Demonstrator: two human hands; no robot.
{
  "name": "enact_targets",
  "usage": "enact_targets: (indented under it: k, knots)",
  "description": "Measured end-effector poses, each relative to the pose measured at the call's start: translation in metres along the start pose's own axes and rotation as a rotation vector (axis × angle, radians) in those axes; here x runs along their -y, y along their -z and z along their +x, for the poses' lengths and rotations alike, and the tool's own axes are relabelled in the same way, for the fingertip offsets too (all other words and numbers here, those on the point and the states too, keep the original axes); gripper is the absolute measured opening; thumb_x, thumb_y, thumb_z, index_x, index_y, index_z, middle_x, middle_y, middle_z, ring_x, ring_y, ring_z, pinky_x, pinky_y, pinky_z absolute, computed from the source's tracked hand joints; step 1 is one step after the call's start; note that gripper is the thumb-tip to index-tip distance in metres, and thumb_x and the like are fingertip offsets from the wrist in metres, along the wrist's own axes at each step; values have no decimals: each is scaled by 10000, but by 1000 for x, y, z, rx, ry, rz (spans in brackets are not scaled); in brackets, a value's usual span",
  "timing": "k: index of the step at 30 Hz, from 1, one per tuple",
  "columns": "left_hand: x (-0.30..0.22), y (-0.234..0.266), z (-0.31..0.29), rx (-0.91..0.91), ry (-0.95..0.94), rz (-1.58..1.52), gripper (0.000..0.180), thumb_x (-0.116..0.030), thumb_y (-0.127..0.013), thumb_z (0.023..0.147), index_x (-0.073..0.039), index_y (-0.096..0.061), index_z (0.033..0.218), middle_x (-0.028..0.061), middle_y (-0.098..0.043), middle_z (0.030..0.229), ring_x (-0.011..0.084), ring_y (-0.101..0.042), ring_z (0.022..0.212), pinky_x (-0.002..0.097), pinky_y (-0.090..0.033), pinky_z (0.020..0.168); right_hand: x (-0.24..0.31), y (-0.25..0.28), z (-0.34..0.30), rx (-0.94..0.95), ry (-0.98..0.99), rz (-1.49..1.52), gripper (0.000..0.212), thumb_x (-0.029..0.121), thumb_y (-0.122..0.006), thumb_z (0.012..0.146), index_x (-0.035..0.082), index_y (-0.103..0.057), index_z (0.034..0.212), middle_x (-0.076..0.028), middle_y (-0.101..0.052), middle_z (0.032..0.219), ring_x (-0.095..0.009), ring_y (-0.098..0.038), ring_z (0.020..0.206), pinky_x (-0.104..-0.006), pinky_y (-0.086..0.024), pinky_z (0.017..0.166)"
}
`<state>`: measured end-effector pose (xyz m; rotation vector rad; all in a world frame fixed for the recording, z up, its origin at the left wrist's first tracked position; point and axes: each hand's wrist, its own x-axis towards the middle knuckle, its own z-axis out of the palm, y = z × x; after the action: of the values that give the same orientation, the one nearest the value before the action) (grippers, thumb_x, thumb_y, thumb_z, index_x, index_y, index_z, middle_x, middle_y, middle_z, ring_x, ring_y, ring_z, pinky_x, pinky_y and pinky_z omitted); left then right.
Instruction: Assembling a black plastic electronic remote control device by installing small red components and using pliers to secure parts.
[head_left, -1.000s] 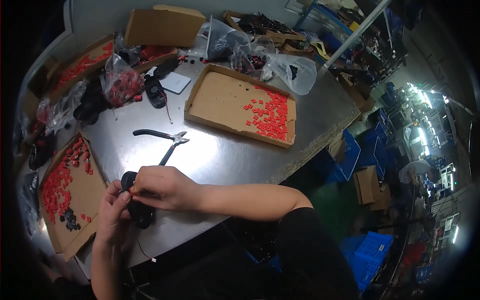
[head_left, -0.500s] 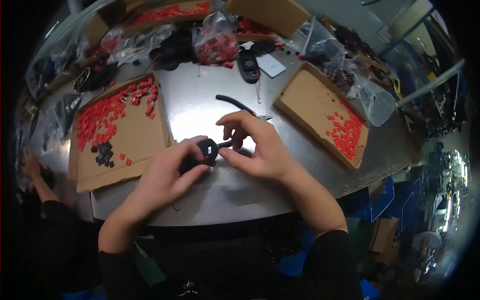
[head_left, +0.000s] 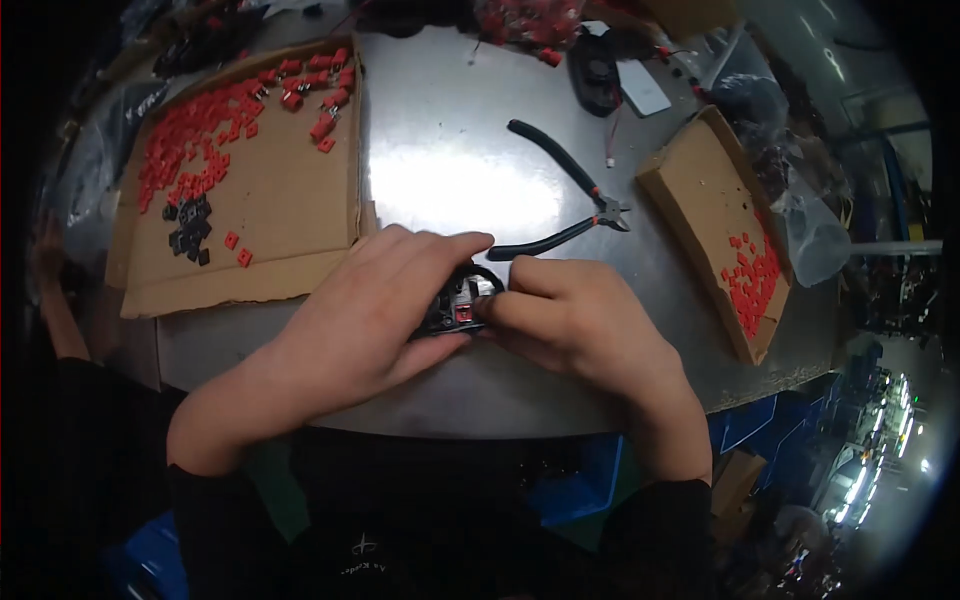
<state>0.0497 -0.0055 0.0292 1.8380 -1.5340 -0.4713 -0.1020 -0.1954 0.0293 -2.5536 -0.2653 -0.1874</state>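
One black housing with one visible red insert sits between the left hand, curled closed around it, and the right hand, bent-fingered at the insert, its exact grip hidden, while the surface carries one pair of diagonal cutters and two cardboard trays.

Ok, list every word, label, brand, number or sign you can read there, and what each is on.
Black shirt: small white emblem with a short line of white lettering under it; I won't copy the wording.
Held black part: no marking I can make out.
Pliers: none readable.
White slab: none readable.
Background at right: too small and blurred to read.
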Motion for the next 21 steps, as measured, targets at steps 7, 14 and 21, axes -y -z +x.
enact_targets:
  k: [7, 14, 21]
  knots:
    - [12, -4, 2, 94, -133, 193, 564, -324, -794, 821, -59, -588, 1274, 125, -566, 1008, 321, -595, 931, 427, -500, 846, 6, 4, 0, -26, 104, -135, 129, 117, -771, 802, 90, -659, 859, -45, -468, 689, -222, -570, 595, -368, -432, 523]
    - [8, -7, 0, 171, -135, 190, 536, -367, -798, 834, -94, -593, 1247, 115, -558, 983, 293, -622, 825, 424, -517, 723, 5, 8, -7, 52, 100, -88, 175, 151, -791, 786, 74, -663, 877, -46, -532, 712, -223, -603, 625, -362, -457, 539]
    - [4, -2, -5, 154, -103, 204, 511, -393, -768, 875, -110, -573, 1252, 111, -586, 937, 290, -669, 775, 406, -543, 653, 4, 23, -5, -70, -512, 631, 197, 204, -667, 955, 47, -549, 943, -20, -633, 741, -79, -610, 651, -222, -465, 601]
